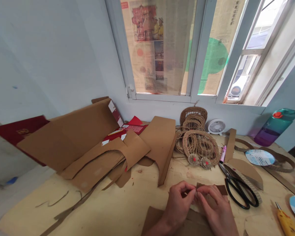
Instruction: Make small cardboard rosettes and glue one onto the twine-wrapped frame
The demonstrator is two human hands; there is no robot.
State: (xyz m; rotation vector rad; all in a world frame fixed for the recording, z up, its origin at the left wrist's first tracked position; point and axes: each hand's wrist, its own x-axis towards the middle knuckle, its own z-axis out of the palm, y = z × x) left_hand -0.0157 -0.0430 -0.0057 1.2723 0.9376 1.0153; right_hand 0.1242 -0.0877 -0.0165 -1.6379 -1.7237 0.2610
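No text surely legible. Newspaper (174, 49) on far window (199, 49): print too faint; column of Chinese characters, upper right, not made out. Dark red cardboard (31, 127), left: gold mark, unclear. Pink marker (223, 154), right: lettering too small. Light-blue oval disc (260, 157), right: printed lines, blurred.

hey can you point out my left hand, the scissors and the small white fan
left hand (176, 203): head view, back of the hand.
scissors (228, 175): head view, near the pivot.
small white fan (216, 126): head view, middle of the grille.
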